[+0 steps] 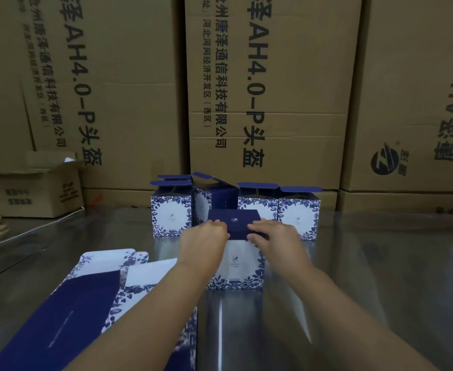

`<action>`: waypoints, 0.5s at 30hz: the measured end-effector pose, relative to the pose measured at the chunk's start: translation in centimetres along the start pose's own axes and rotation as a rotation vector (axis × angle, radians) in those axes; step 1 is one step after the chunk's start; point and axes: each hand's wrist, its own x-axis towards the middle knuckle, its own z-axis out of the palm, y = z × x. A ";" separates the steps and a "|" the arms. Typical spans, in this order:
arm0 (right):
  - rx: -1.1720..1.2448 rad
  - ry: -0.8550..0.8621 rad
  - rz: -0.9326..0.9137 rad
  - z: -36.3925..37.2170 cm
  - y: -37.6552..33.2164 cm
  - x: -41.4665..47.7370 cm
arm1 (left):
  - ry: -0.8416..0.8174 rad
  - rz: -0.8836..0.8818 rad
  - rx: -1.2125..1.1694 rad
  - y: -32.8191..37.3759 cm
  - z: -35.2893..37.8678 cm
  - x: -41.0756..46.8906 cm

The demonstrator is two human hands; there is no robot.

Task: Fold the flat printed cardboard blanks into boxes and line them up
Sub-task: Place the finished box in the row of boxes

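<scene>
Pressing lid (233, 219) down on box (236, 263) at mid counter (380, 263): left grip (206, 232) & right grip (270, 232) both curled over lid edges, equally near; row of open boxes (297, 218) just behind, straight ahead

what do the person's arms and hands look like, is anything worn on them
Nothing worn shows. The left forearm and right forearm are bare to the bottom edge of the picture, with no sleeve or cuff in view. The left hand and right hand carry no gloves, and no watch, bracelet or ring is visible on the sides that face the camera.
</scene>
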 end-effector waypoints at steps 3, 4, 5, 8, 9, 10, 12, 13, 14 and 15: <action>-0.001 -0.059 0.005 2.5 0.0 3.2 | -0.034 -0.040 0.048 -1.7 1.3 1.5; -0.005 -0.065 0.007 3.3 0.0 4.1 | -0.041 -0.055 0.064 -2.1 1.7 1.9; -0.006 -0.072 0.008 4.0 0.2 4.9 | -0.049 -0.068 0.083 -2.4 2.0 2.4; 0.022 -0.133 -0.004 6.1 0.8 7.3 | -0.084 -0.081 0.130 -2.9 2.7 3.4; 0.038 -0.159 -0.010 6.6 1.0 8.0 | -0.094 -0.085 0.144 -3.0 2.8 3.8; 0.056 -0.184 -0.015 7.1 1.3 8.7 | -0.099 -0.088 0.157 -3.0 3.0 4.1; 0.085 -0.224 -0.020 7.8 1.8 9.9 | -0.098 -0.091 0.176 -3.1 3.4 4.8; 0.092 -0.236 -0.020 8.1 2.1 10.3 | -0.093 -0.089 0.181 -3.1 3.6 5.1; 0.097 -0.246 -0.020 8.4 2.3 10.8 | -0.089 -0.087 0.184 -3.1 3.9 5.4; 0.102 -0.254 -0.018 8.7 2.6 11.1 | -0.087 -0.086 0.187 -3.1 4.2 5.6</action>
